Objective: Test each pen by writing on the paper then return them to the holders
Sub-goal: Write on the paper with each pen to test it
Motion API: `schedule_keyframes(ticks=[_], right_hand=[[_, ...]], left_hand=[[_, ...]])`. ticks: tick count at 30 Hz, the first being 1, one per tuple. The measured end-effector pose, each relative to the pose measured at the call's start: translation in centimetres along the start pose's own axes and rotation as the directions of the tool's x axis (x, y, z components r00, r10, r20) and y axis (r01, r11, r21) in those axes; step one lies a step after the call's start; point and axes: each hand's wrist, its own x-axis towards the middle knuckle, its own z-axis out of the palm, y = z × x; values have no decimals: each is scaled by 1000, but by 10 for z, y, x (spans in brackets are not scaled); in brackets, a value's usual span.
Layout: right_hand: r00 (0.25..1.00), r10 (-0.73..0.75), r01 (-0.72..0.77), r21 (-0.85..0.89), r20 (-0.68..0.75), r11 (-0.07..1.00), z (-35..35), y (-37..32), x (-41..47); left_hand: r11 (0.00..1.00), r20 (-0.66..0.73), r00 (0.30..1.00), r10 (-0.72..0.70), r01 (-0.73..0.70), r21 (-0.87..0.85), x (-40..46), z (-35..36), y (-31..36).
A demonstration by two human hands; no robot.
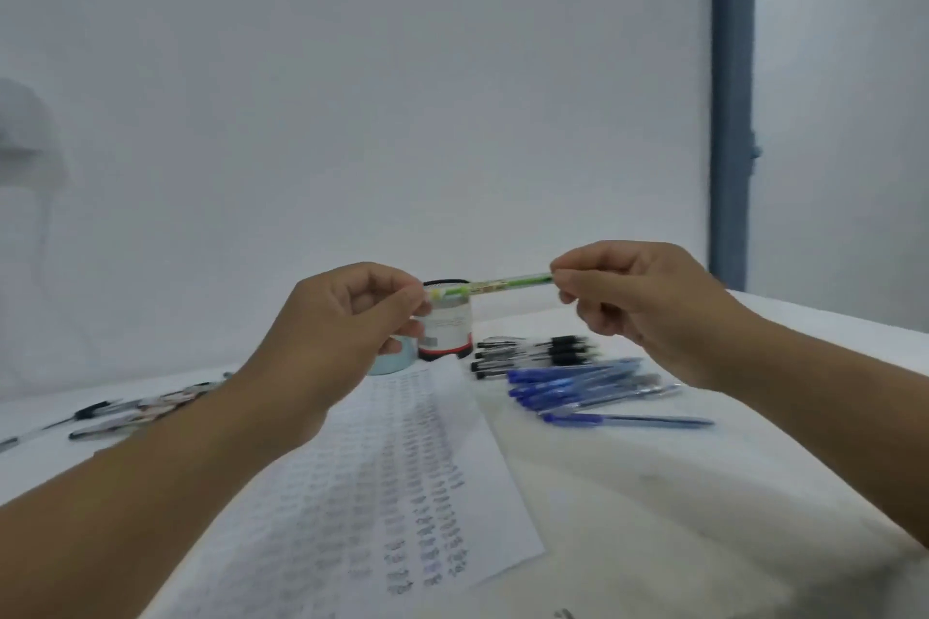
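Note:
A green pen hangs level above the table, held at both ends. My left hand pinches its left end, and my right hand pinches its right end. Below them lies the paper, covered with rows of pen marks. Behind the pen stands a white holder with a red and black base, and a pale blue holder sits partly hidden by my left hand.
Several black pens and several blue pens lie on the white table to the right of the paper. More pens lie at the left. A white wall rises behind, with a blue post at right.

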Motion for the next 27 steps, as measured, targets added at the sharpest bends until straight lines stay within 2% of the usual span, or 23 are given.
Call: schedule_keyframes(ticks=[4, 8, 11, 15, 20, 24, 27], right_hand=[[984, 14, -7, 43, -179, 999, -79, -12, -76], [921, 52, -8, 116, -385, 993, -158, -17, -175], [851, 96, -32, 131, -516, 991, -208, -14, -248], [727, 170, -80, 164, -665, 983, -262, 6, -338], [590, 296, -178, 237, -751, 955, -298, 66, -428], [421, 427, -260, 345, -800, 902, -297, 134, -479], [292, 515, -345, 414, -806, 843, -291, 187, -512]], left_hand=[[994, 163, 987, 6, 11, -107, -29, 80, 30], [985, 346, 937, 50, 10, -170, -74, 175, 57], [982, 467, 880, 83, 6, -186, -118, 242, 69], [982, 632, 770, 88, 40, -186, -176, 326, 58], [972, 763, 644, -51, 208, -111, -233, 409, 5], [910, 811, 516, -277, 412, 49, -274, 460, -62], [848, 808, 409, -424, 493, 196, -306, 489, -118]])
